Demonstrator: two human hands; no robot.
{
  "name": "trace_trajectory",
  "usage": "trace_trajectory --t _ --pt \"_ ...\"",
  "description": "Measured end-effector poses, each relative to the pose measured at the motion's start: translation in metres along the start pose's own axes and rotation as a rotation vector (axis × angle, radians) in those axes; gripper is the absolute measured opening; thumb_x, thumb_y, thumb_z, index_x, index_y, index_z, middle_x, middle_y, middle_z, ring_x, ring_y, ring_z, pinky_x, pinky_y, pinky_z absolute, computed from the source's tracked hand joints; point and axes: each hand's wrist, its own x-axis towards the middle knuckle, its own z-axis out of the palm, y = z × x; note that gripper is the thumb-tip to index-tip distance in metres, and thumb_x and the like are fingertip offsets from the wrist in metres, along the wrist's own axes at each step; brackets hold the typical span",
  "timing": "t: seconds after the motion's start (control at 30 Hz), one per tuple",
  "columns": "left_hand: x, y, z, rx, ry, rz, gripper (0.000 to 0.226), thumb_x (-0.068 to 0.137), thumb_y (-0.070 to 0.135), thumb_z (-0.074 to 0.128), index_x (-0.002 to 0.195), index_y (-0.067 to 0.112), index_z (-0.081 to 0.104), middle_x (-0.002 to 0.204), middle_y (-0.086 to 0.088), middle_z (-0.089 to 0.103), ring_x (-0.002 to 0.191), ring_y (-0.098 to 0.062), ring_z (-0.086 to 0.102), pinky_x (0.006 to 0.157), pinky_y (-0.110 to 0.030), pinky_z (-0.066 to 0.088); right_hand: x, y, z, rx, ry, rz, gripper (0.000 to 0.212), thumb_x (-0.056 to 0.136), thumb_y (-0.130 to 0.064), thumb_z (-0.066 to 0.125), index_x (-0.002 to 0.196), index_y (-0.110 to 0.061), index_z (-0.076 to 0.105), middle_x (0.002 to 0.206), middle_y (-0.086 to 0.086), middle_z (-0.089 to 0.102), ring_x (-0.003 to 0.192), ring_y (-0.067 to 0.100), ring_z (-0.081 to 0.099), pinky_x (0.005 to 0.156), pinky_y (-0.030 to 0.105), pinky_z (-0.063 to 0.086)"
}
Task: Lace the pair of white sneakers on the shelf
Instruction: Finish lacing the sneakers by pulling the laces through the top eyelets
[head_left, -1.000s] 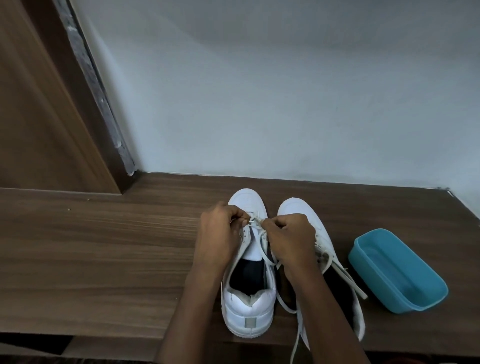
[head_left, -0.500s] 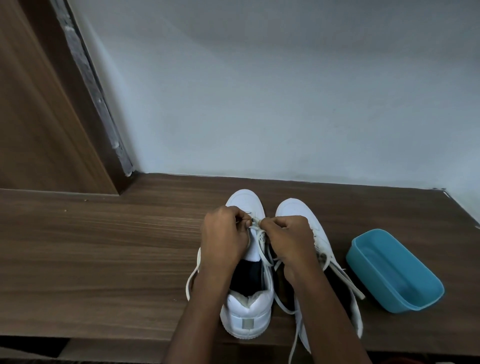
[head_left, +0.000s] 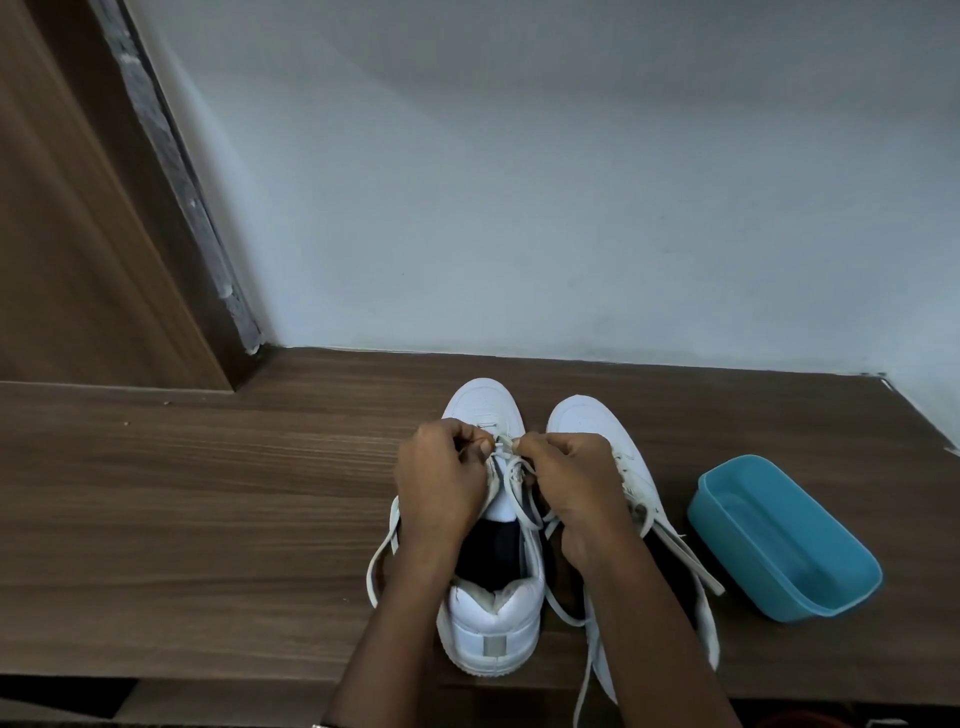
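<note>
Two white sneakers stand side by side on the wooden shelf (head_left: 208, 519), toes pointing to the wall. Over the left sneaker (head_left: 493, 618), my left hand (head_left: 441, 478) and my right hand (head_left: 571, 483) meet at the lowest eyelets near the toe. Each hand pinches a part of the white lace (head_left: 511, 467) there. One loose lace end loops out on the shelf left of the shoe, another trails between the shoes and over the front edge. My right forearm covers much of the right sneaker (head_left: 618, 452), whose own lace lies loose across it.
A turquoise plastic tub (head_left: 784, 540) sits on the shelf just right of the shoes. A pale wall rises behind, and a brown wooden panel (head_left: 78, 234) stands at the left. The shelf's front edge runs right below the heels.
A loop of lace has come out on the shelf to the left of the left sneaker. Both hands stay at the lower eyelets, shifted only slightly.
</note>
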Motion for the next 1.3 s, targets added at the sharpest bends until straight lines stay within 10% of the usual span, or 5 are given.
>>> trace_trajectory --t 0.57,0.8,1.1,1.3 --pt "0.006 -0.012 -0.010 -0.289 -0.152 0.013 0.012 0.081 0.013 0.080 0.081 0.024 0.081 0.076 0.011 0.076 0.074 -0.003 0.071 0.070 -0.027 0.055 0.000 0.006 0.013 0.018 0.118 -0.014 0.009 0.091 -0.011 0.070 0.082 -0.010 0.071 0.078 0.009 0.073 0.063 0.013 0.065 0.059 0.026 0.055" --pt "0.012 -0.005 -0.037 -0.192 0.176 0.059 0.014 0.090 0.013 0.070 0.087 0.024 0.076 0.076 0.019 0.069 0.070 0.002 0.064 0.063 -0.017 0.050 -0.001 -0.001 0.008 -0.107 0.230 -0.258 0.015 0.099 -0.010 0.053 0.088 -0.017 0.060 0.084 -0.008 0.069 0.075 0.010 0.064 0.071 0.028 0.050" --pt "0.007 0.001 -0.059 -0.146 -0.411 -0.080 0.023 0.084 0.041 0.077 0.078 0.018 0.073 0.066 0.003 0.072 0.056 -0.007 0.067 0.054 -0.024 0.050 -0.012 -0.042 -0.015 0.632 0.009 -0.155 0.013 0.103 -0.017 0.052 0.092 -0.013 0.057 0.067 -0.002 0.066 0.054 0.008 0.050 0.046 0.017 0.039" --pt "0.005 0.012 -0.044 -0.092 -0.309 0.215 0.022 0.084 0.031 0.078 0.105 0.035 0.072 0.084 0.010 0.067 0.061 0.000 0.058 0.060 -0.012 0.043 -0.024 -0.065 -0.039 0.799 -0.257 -0.137 0.012 0.097 -0.016 0.056 0.088 -0.018 0.063 0.062 -0.004 0.052 0.049 0.002 0.041 0.041 0.011 0.028"
